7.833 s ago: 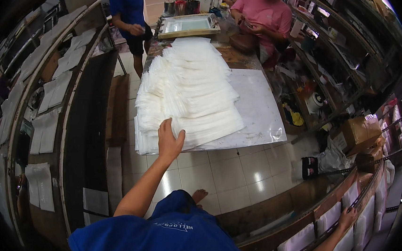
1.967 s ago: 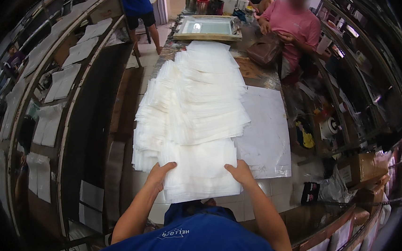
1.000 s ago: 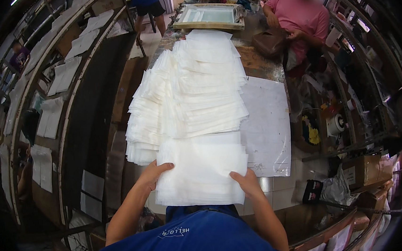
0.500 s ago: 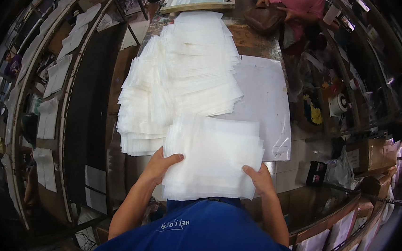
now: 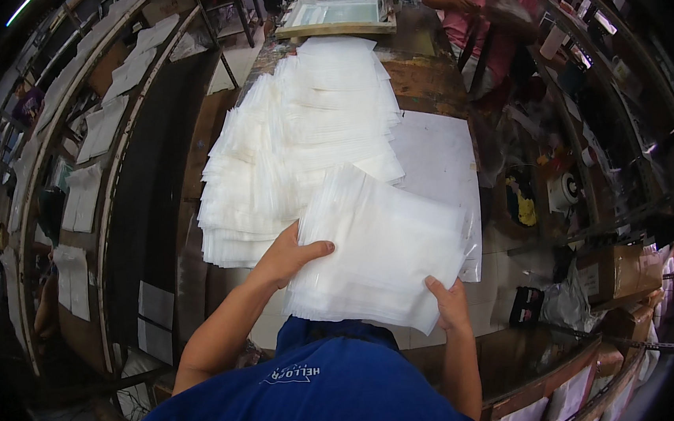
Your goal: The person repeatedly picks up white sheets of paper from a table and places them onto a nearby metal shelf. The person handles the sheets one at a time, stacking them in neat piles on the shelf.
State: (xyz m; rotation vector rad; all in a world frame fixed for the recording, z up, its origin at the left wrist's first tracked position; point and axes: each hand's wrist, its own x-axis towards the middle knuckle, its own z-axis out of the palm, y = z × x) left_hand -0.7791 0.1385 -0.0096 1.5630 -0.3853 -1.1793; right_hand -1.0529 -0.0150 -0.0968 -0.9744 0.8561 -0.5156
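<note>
Between my two hands is a thick stack of translucent white plastic bags (image 5: 379, 247), held tilted in front of my body. My left hand (image 5: 293, 255) grips its left side, thumb on top and fingers hidden underneath. At the lower right edge my right hand (image 5: 449, 301) pinches the stack with its thumb above. Just beyond lies a large spread pile of similar white bags (image 5: 292, 143), fanned in overlapping layers on the worktable (image 5: 426, 85). A pale flat sheet (image 5: 439, 155) lies to the right of the pile, partly covered by the held stack.
A framed screen (image 5: 337, 12) sits at the table's far end. Shelving (image 5: 106, 197) with white sheets runs along the left. At the far right stands a person in pink (image 5: 487, 9), holding something brown. Cardboard boxes (image 5: 619, 271) and a black bag (image 5: 526, 305) are at right.
The held stack has shifted right and turned clockwise, its far corner now pointing up over the pile. Both hands moved with it. The person in pink has raised the brown item.
</note>
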